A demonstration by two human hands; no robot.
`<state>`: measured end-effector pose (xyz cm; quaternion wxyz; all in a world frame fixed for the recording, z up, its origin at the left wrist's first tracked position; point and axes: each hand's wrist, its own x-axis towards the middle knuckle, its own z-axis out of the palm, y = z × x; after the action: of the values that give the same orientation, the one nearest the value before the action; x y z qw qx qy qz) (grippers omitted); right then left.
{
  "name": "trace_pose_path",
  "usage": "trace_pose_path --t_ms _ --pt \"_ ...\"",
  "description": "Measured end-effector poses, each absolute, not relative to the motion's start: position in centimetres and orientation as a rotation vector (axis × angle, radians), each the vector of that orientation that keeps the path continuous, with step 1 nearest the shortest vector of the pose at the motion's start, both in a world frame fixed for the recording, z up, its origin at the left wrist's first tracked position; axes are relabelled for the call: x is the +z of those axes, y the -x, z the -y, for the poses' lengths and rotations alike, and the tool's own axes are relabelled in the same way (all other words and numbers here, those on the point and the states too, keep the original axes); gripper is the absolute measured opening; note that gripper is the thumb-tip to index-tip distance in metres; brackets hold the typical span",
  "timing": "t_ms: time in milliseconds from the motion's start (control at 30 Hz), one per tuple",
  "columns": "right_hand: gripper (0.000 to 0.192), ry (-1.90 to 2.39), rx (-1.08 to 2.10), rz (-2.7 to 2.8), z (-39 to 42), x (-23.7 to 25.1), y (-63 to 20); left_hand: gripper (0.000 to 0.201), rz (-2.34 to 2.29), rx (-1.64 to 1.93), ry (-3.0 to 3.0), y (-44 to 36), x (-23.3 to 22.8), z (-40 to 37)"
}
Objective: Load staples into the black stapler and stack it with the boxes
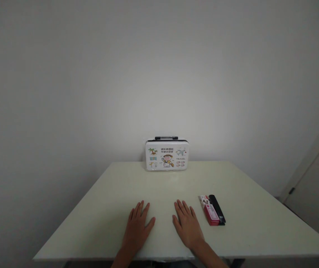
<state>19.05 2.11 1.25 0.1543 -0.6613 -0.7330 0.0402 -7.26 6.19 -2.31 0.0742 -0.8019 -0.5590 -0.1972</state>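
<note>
My left hand [137, 227] lies flat on the pale table [98, 219], palm down with its fingers spread and nothing in them. To its right, my right hand [187, 225] also rests palm down on the tabletop, fingers stretched out and holding nothing. Just right of that hand lies a pink and white package [211, 213], too small to identify. A flat black strip-like object [217, 209] lies along the package's right side; I cannot tell whether the two are joined.
A white carrying case [167, 155] with cartoon prints and a black handle [166, 138] stands upright at the table's far edge, near the grey wall [165, 74]. At the right is a door-like panel [318, 186] with a small dark fitting [292, 190].
</note>
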Motion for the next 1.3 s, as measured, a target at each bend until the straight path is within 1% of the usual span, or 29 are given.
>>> trace_pose_path --t_ms 1300 --pt "0.060 1.858 0.112 2.066 -2.23 0.63 -19.12 0.061 1.703 -0.604 2.422 7.13 -1.74 -5.89"
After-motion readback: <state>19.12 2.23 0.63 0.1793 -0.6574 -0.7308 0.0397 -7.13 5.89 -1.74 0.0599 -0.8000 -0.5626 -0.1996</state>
